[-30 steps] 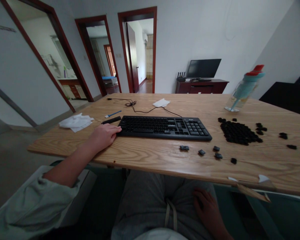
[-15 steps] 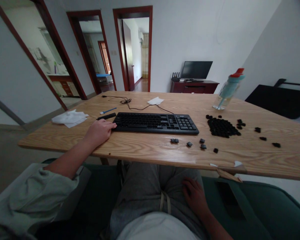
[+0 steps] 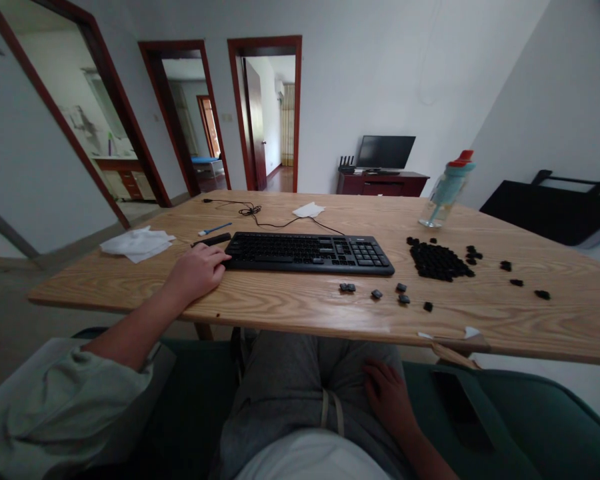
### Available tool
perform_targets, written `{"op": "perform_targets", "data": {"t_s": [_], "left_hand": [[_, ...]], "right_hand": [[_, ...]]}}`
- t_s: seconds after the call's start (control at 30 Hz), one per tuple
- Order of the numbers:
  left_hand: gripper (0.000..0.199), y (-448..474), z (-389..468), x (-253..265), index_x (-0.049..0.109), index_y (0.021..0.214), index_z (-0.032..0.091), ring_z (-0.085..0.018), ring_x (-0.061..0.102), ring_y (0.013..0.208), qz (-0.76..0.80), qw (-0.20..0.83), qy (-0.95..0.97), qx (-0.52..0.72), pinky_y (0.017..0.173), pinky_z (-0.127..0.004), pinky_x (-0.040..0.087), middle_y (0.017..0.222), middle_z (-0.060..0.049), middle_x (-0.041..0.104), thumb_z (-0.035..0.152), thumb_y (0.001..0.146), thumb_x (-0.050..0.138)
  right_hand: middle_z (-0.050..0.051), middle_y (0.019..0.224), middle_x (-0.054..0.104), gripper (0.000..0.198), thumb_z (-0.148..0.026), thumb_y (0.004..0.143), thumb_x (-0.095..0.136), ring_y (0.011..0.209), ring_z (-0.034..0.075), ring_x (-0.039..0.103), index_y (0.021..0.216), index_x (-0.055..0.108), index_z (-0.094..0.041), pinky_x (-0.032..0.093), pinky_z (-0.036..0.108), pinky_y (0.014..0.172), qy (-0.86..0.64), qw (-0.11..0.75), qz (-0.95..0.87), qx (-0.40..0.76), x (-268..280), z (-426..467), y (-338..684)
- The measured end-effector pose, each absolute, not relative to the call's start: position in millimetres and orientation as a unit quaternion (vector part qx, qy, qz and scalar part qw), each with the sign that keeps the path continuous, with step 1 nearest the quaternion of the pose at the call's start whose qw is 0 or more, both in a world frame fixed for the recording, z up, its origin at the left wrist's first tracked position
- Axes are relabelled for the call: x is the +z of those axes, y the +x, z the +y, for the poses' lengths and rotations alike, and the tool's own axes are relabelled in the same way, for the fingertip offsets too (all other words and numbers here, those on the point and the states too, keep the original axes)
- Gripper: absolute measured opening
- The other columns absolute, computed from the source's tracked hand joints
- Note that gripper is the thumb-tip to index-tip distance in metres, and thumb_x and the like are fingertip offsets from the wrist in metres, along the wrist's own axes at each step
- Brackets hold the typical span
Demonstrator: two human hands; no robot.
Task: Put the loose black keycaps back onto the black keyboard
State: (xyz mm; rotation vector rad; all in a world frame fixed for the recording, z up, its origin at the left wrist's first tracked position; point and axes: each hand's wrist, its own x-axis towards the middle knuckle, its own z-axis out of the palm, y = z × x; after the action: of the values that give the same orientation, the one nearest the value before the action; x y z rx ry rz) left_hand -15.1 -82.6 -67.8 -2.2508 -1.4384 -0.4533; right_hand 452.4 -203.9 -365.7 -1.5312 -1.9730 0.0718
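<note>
The keyboard lies flat across the desk, its number pad toward the right. Its left end meets the fingers of your left hand; the rest of its length extends to the right of them. These fingers lie close together, but you cannot tell whether they grip the edge or only touch it. Just beyond this hand lie a black strip and a blue-handled brush; a white tissue lies to the left. Several loose keycaps sit on the near side of the keyboard, with a black pile of pieces to its right. Your right hand rests on your thigh, well apart from the keyboard, fingers loosely bent; you cannot tell whether they enclose anything.
</note>
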Motion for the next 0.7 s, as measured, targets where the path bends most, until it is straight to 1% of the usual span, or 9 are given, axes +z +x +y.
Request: {"op": "perform_targets", "data": {"t_s": [0.07,0.2,0.33,0.4,0.43,0.47,0.5,0.6,0.7], "left_hand": [[0.039,-15.8,-81.6,-68.0,0.078,0.105,0.018,-0.029,0.063,0.097,-0.517,0.216,-0.815,-0.152,0.093,-0.045,0.05,0.105,-0.011,0.075,0.021,0.088,0.044],[0.039,-16.1,-81.1,-68.1,0.077,0.108,0.018,-0.031,0.062,0.1,-0.518,0.222,-0.81,-0.159,0.094,-0.047,0.049,0.112,-0.011,0.073,0.021,0.086,0.045],[0.038,-15.5,-81.0,-68.7,0.077,0.106,0.017,-0.031,0.063,0.1,-0.53,0.226,-0.802,-0.155,0.094,-0.047,0.049,0.112,-0.011,0.074,0.023,0.086,0.045],[0.039,-15.2,-82.0,-68.6,0.075,0.108,0.017,-0.031,0.063,0.102,-0.535,0.231,-0.797,-0.158,0.095,-0.046,0.049,0.114,-0.011,0.074,0.024,0.086,0.044],[0.04,-14.9,-82.9,-68.2,0.074,0.109,0.016,-0.031,0.064,0.102,-0.537,0.233,-0.795,-0.16,0.095,-0.045,0.049,0.114,-0.012,0.073,0.024,0.086,0.043],[0.04,-14.6,-83.9,-67.8,0.073,0.111,0.016,-0.031,0.064,0.102,-0.538,0.236,-0.793,-0.161,0.095,-0.045,0.049,0.114,-0.012,0.073,0.023,0.086,0.043],[0.04,-14.1,-85.0,-67.2,0.073,0.112,0.016,-0.03,0.064,0.102,-0.539,0.239,-0.791,-0.162,0.094,-0.044,0.049,0.114,-0.012,0.073,0.024,0.087,0.042],[0.038,-12.4,-87.8,-65.6,0.072,0.109,0.017,-0.03,0.064,0.101,-0.546,0.241,-0.786,-0.159,0.091,-0.043,0.05,0.112,-0.011,0.072,0.025,0.088,0.042],[0.035,-11.2,-89.2,-65.5,0.071,0.106,0.018,-0.03,0.065,0.103,-0.553,0.239,-0.782,-0.161,0.089,-0.042,0.051,0.111,-0.011,0.072,0.025,0.088,0.042]], "right_hand": [[0.011,0.12,0.071,0.028,-0.023,0.091,0.051,0.105,0.029,0.066,0.103,0.075,-0.019,0.052,0.052,0.096,-0.588,0.312,-0.746,0.021,-369.1,-204.7,452.9],[0.013,0.127,0.069,0.032,-0.023,0.089,0.052,0.108,0.03,0.067,0.11,0.076,-0.018,0.054,0.053,0.097,-0.582,0.284,-0.762,0.03,-371.8,-206.5,453.8],[0.012,0.128,0.07,0.033,-0.027,0.089,0.052,0.115,0.031,0.067,0.107,0.078,-0.023,0.054,0.052,0.1,-0.578,0.283,-0.761,0.086,-341.9,-211.5,450.5],[0.005,0.123,0.073,0.032,-0.031,0.09,0.051,0.112,0.029,0.069,0.107,0.078,-0.033,0.057,0.047,0.097,-0.56,0.281,-0.762,0.162,-308.7,-220.3,453.6],[0.002,0.118,0.075,0.032,-0.034,0.089,0.052,0.105,0.028,0.072,0.108,0.077,-0.038,0.06,0.044,0.091,-0.542,0.273,-0.767,0.209,-287.9,-226.9,458.3],[0.002,0.115,0.076,0.031,-0.036,0.09,0.053,0.102,0.028,0.073,0.11,0.077,-0.038,0.061,0.041,0.088,-0.537,0.266,-0.762,0.245,-265.0,-234.8,465.6],[0.002,0.117,0.075,0.031,-0.039,0.092,0.054,0.105,0.027,0.072,0.115,0.075,-0.037,0.06,0.04,0.092,-0.542,0.258,-0.755,0.266,-240.8,-243.2,475.4],[0.008,0.115,0.075,0.035,-0.051,0.09,0.059,0.101,0.029,0.072,0.115,0.076,-0.033,0.062,0.04,0.086,-0.548,0.289,-0.738,0.266,-168.7,-261.5,518.2],[0.01,0.108,0.076,0.037,-0.059,0.087,0.061,0.098,0.03,0.072,0.107,0.077,-0.033,0.062,0.042,0.083,-0.569,0.326,-0.73,0.191,-114.0,-250.6,568.6]]}}
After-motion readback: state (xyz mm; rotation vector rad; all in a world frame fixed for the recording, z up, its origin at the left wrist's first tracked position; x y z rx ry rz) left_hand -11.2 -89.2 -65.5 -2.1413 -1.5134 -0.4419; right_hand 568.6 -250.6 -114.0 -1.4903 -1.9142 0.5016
